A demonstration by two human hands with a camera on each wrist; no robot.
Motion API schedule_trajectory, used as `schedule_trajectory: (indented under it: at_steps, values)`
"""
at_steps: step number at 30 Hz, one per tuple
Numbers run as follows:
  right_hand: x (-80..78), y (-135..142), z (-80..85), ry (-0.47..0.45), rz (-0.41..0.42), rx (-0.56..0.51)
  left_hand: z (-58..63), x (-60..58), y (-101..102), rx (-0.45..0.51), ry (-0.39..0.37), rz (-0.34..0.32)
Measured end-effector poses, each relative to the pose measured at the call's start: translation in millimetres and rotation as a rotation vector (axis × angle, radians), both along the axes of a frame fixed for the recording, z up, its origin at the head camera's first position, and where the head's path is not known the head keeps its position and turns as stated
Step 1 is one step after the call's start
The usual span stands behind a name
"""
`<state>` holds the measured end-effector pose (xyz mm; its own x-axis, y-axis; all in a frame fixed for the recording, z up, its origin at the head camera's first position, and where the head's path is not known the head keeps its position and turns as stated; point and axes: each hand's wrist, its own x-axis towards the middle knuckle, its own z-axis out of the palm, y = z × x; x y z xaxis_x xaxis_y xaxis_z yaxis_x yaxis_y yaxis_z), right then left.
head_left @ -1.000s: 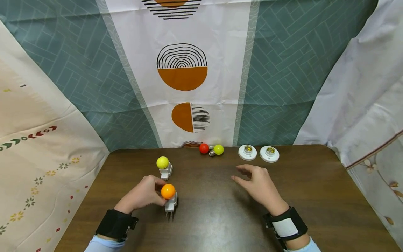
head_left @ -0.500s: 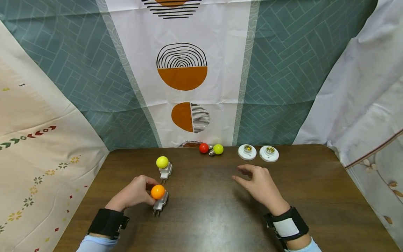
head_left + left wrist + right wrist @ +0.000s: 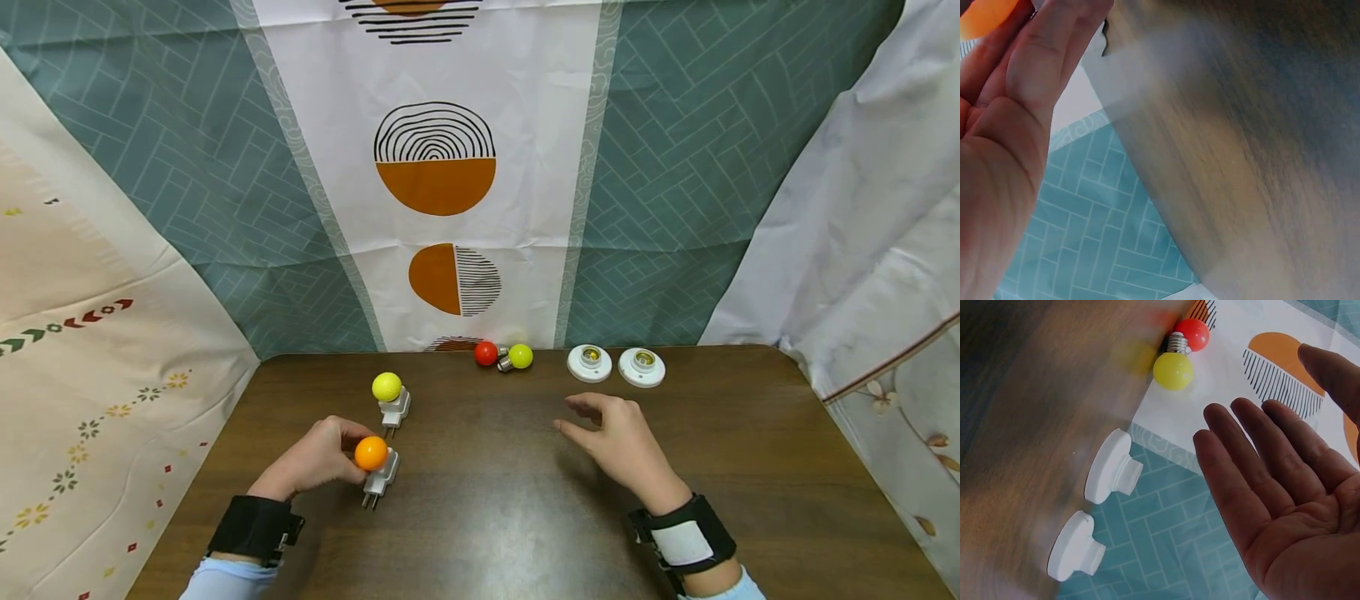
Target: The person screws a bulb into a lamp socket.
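An orange light bulb [image 3: 371, 453] sits in a white plug-in lamp holder [image 3: 382, 473] on the left of the table, its metal prongs pointing towards the front. With thumb and fingers on either side, my left hand [image 3: 321, 458] grips the bulb and holder; the exact contact is partly hidden. In the left wrist view only an edge of the orange bulb [image 3: 985, 17] shows past the fingers. Just behind stands a yellow light bulb [image 3: 386, 387] in a similar plug-in holder [image 3: 395, 410]. My right hand [image 3: 618, 437] hovers over the right side, fingers relaxed and apart, holding nothing.
At the back edge lie a red bulb [image 3: 486, 353] and a yellow-green bulb [image 3: 521, 357], their metal bases close together. Two round white lamp sockets [image 3: 590, 364] stand to their right. Patterned cloth [image 3: 660, 208] hangs behind the brown table [image 3: 487, 500].
My left hand has moved to the left with the orange bulb and its holder, which has turned a little. The right hand has stayed nearly still.
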<state>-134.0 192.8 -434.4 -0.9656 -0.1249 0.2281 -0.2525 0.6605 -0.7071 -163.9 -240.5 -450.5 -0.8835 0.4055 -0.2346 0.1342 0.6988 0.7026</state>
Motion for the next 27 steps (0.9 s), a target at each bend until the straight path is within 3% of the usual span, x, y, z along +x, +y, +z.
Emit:
schedule_trajectory:
  at_steps: [9,16,27]
  values:
    - [-0.6,1.1,-0.5,-0.008,0.0,0.011,5.3,-0.9,2.9,-0.033,0.021,0.003]
    - [-1.7,2.5,0.4,0.004,-0.013,0.031,35.3,4.3,10.5,-0.04,0.043,0.02]
    - [-1.1,2.2,4.2,-0.009,-0.015,0.022,78.7,17.3,28.7,-0.148,0.091,0.037]
